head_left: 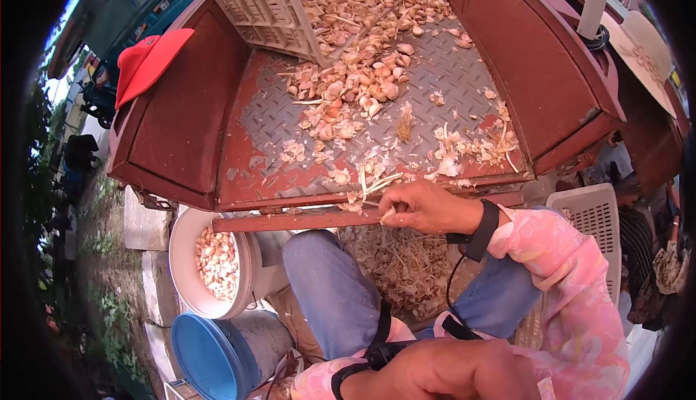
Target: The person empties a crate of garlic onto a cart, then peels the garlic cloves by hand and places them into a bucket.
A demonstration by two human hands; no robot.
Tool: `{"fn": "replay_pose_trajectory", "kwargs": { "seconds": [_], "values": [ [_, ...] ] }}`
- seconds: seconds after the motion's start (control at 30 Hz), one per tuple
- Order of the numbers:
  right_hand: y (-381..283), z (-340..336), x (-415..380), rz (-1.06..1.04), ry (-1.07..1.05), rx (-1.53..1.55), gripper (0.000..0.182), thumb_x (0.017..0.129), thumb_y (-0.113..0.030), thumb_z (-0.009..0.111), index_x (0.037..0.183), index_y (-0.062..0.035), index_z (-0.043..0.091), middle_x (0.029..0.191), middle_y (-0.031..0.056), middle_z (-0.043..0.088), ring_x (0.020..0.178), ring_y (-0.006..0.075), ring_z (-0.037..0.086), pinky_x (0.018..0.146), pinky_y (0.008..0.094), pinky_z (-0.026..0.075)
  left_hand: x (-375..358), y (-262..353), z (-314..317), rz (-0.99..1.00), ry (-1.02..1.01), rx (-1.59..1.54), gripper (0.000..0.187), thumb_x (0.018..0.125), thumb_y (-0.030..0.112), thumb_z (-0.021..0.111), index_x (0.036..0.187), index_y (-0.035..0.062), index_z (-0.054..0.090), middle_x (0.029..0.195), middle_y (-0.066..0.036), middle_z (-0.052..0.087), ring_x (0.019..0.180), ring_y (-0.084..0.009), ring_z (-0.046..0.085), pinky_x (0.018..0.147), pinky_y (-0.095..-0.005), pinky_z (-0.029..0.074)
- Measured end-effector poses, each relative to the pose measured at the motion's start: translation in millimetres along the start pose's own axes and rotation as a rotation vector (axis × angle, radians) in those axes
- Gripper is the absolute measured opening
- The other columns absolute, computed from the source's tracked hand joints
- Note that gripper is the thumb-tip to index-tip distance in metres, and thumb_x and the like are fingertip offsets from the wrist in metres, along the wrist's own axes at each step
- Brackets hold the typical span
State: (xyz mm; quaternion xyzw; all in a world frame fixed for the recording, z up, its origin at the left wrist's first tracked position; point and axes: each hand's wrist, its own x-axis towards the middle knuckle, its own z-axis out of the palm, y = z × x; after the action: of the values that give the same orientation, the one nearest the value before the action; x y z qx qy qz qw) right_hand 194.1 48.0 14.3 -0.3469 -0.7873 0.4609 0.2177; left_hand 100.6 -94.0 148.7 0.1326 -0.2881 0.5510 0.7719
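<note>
My right hand (428, 208) is at the front edge of a red metal truck bed (250, 161), its thumb and fingers pinched on a small pale piece that looks like a garlic clove (388, 214). Dry garlic stems (380, 182) lie just beyond it on the bed. My left hand (449, 367) is close to the camera at the bottom, above my lap. Its back shows and its fingers are hidden, so I cannot see whether it holds anything. A large heap of garlic cloves (362, 81) spreads across the bed, with papery skins around it.
A white bucket (185, 255) of cloves stands at left, beside a bucket with a blue lid (206, 356). A plastic crate (254, 1) leans on the heap. Skins (399, 262) pile between my knees. A perforated basket (594, 219) is at right; a red visor (148, 63) hangs at left.
</note>
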Motion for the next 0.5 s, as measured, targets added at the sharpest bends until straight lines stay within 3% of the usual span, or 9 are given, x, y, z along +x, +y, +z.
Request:
{"fn": "replay_pose_trajectory", "kwargs": {
  "seconds": [0.03,0.23,0.4,0.47,0.5],
  "values": [
    [0,-1,0,-0.007,0.016,0.018,0.019,0.082,-0.016,0.064,0.095,-0.0033,0.060,0.077,0.0030,0.058,0.066,0.0093,0.053,0.060,0.0245,0.044,2,1,0,-0.097,-0.022,0.013,0.024,0.079,-0.003,0.063,0.095,-0.0136,0.048,0.082,-0.021,0.059,0.074,-0.0233,0.060,0.063,-0.0288,0.051],
    [-3,-8,0,-0.023,0.110,-0.028,0.018,0.082,-0.015,0.063,0.096,-0.0039,0.061,0.079,0.0031,0.059,0.067,0.0094,0.054,0.061,0.0239,0.044,2,1,7,-0.249,0.013,0.021,0.025,0.080,0.000,0.064,0.096,-0.0117,0.049,0.083,-0.022,0.059,0.071,-0.0233,0.060,0.063,-0.0292,0.051],
    [0,-6,-2,0.009,0.112,0.071,0.017,0.082,-0.013,0.062,0.096,-0.0042,0.061,0.080,0.0033,0.060,0.069,0.0088,0.055,0.062,0.0235,0.044,-2,-8,15,-0.204,0.106,-0.010,0.024,0.081,0.001,0.064,0.096,-0.0107,0.049,0.083,-0.023,0.059,0.073,-0.0238,0.060,0.063,-0.0283,0.051],
    [-6,-7,-3,0.011,0.129,0.043,0.016,0.080,-0.014,0.062,0.092,-0.0027,0.059,0.078,0.0103,0.058,0.068,0.0187,0.058,0.062,0.0299,0.046,0,-6,15,-0.216,0.103,-0.012,0.024,0.080,0.000,0.064,0.095,-0.0110,0.049,0.082,-0.023,0.059,0.073,-0.0241,0.060,0.063,-0.0279,0.051],
    [-7,-7,-3,-0.013,0.143,0.034,0.016,0.080,-0.014,0.062,0.092,-0.0027,0.059,0.078,0.0103,0.058,0.068,0.0187,0.058,0.062,0.0299,0.046,2,-4,14,-0.207,0.053,0.016,0.024,0.080,-0.001,0.063,0.095,-0.0112,0.049,0.080,-0.022,0.059,0.072,-0.0245,0.060,0.062,-0.0279,0.051]
  ]
}}
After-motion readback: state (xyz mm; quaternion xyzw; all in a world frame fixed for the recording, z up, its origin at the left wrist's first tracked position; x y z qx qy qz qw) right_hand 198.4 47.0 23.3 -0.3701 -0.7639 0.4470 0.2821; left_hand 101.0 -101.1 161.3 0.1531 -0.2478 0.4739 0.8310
